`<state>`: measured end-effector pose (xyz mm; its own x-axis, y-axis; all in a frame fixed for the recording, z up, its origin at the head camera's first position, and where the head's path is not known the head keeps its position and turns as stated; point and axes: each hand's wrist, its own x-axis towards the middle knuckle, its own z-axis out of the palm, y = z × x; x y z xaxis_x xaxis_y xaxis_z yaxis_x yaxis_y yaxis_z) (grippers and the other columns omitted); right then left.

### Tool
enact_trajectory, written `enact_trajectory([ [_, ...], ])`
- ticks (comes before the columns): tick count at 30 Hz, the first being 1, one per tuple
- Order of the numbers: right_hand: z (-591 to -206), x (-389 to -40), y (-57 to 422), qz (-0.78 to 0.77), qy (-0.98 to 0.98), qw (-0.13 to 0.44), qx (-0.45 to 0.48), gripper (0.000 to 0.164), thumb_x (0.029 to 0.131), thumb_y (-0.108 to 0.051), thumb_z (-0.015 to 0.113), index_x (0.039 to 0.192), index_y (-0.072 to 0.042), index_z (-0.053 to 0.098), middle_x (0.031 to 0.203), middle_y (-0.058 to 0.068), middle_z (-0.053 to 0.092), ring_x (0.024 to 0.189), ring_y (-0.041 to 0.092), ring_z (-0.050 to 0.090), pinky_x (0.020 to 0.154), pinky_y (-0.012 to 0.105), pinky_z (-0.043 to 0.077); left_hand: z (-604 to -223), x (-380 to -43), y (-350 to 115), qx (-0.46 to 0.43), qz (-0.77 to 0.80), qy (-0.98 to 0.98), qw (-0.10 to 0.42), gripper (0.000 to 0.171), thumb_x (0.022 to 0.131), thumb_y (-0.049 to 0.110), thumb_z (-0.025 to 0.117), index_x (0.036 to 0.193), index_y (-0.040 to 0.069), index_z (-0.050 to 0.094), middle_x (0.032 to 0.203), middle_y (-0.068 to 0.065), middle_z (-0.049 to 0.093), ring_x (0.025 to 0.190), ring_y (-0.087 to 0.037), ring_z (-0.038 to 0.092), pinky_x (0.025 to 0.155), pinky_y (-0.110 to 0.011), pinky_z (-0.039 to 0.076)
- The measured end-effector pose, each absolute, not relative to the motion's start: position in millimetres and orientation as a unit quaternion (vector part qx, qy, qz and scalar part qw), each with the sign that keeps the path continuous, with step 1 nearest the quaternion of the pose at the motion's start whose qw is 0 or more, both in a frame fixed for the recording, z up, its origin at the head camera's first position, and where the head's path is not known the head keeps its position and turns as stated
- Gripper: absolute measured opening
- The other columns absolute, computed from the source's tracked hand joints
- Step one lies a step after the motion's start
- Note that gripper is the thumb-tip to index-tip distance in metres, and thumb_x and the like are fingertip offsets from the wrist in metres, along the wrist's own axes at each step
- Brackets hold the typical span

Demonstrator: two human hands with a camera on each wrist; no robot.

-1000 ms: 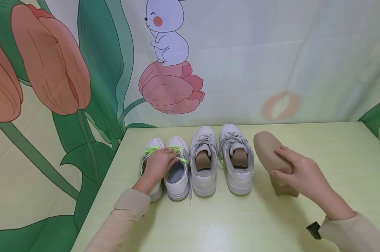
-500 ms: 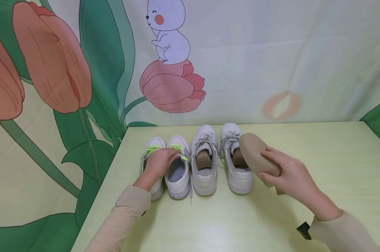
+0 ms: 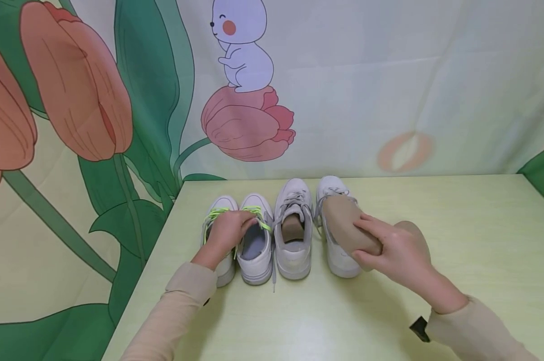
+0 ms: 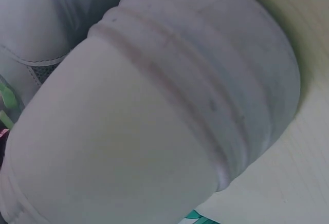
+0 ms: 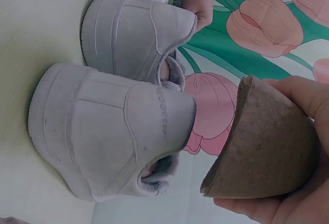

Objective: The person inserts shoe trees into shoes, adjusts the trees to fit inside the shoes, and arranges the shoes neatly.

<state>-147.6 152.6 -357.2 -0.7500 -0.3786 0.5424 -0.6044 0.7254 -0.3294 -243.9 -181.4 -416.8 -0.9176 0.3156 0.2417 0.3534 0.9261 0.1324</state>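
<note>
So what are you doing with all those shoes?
Four white shoes stand in a row on a green table. The left hand rests on the green laces of the two shoes on the left. The right hand holds a tan shoe insert above the shoe on the far right. The shoe beside it has a tan insert inside.

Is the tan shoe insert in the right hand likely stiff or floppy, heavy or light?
Probably stiff: the insert keeps its rounded shape though the right hand grips only one end. Likely light, since one hand holds it in the air above the shoe. Its matte, rough-looking surface in the right wrist view suggests little slipping.
</note>
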Motion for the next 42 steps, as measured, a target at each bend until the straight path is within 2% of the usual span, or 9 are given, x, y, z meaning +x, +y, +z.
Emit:
enact_trajectory([
  [16, -358, -146, 126, 0.277, -0.904, 0.136, 0.296, 0.052, 0.072, -0.025, 0.071, 0.118, -0.007, 0.056, 0.123, 0.013, 0.054, 0.107, 0.030, 0.055, 0.082, 0.040, 0.047, -414, -246, -183, -0.151, -0.101, -0.979, 0.088, 0.025, 0.086, 0.034, 0.053, 0.100, 0.020, 0.068, 0.092, 0.000, 0.069, 0.086, -0.020, 0.064, 0.076, -0.036, 0.048],
  [21, -358, -143, 112, 0.279, -0.898, 0.138, 0.309, 0.052, 0.070, -0.027, 0.071, 0.116, -0.007, 0.058, 0.120, 0.012, 0.056, 0.109, 0.026, 0.054, 0.084, 0.040, 0.046, -414, -246, -184, -0.152, -0.102, -0.979, 0.089, 0.025, 0.086, 0.034, 0.053, 0.099, 0.020, 0.068, 0.093, 0.000, 0.069, 0.086, -0.020, 0.064, 0.076, -0.036, 0.048],
  [29, -366, -138, 90, 0.267, -0.884, 0.163, 0.347, 0.049, 0.068, -0.024, 0.072, 0.111, -0.005, 0.060, 0.114, 0.014, 0.060, 0.102, 0.025, 0.059, 0.078, 0.035, 0.050, -413, -246, -186, -0.162, -0.108, -0.977, 0.085, 0.024, 0.086, 0.033, 0.054, 0.101, 0.021, 0.068, 0.095, 0.000, 0.068, 0.087, -0.021, 0.064, 0.077, -0.037, 0.048],
  [42, -373, -130, 62, 0.236, -0.883, 0.167, 0.370, 0.050, 0.069, -0.029, 0.069, 0.112, -0.006, 0.060, 0.114, 0.013, 0.060, 0.097, 0.025, 0.062, 0.076, 0.032, 0.051, -418, -245, -194, -0.176, -0.153, -0.967, 0.099, 0.020, 0.085, 0.030, 0.056, 0.092, 0.017, 0.070, 0.089, 0.000, 0.069, 0.083, -0.019, 0.064, 0.074, -0.036, 0.048],
])
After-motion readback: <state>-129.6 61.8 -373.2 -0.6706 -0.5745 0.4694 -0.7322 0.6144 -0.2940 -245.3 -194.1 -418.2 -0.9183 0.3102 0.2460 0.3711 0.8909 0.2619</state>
